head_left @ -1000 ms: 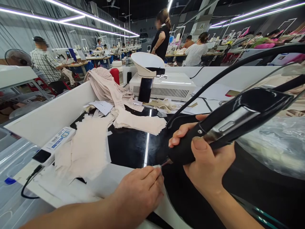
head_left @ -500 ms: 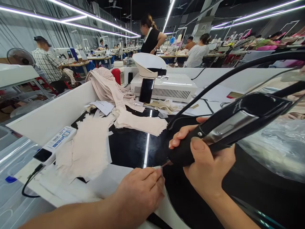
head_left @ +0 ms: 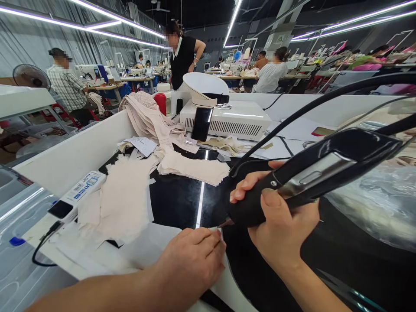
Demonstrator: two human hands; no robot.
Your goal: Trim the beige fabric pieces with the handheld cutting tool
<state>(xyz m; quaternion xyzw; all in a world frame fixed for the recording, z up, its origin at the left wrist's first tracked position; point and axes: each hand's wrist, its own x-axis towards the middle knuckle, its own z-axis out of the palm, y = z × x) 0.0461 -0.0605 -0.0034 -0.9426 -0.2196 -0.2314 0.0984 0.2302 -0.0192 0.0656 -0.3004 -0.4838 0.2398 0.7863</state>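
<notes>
Left hand (head_left: 195, 255) knuckles-up, right hand (head_left: 282, 234) around a slanted black tool (head_left: 321, 171)

The one head view looks forward and down across the table (head_left: 173, 203), close above the left hand (head_left: 193, 258) at bottom centre and the right hand (head_left: 282, 229) at lower right, reaching distant ceiling lights (head_left: 104, 25) along the top.

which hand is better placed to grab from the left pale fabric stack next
Probably the left hand: though also occupied, it is nearer the pale fabric stack; the right hand grips the black tool.
</notes>
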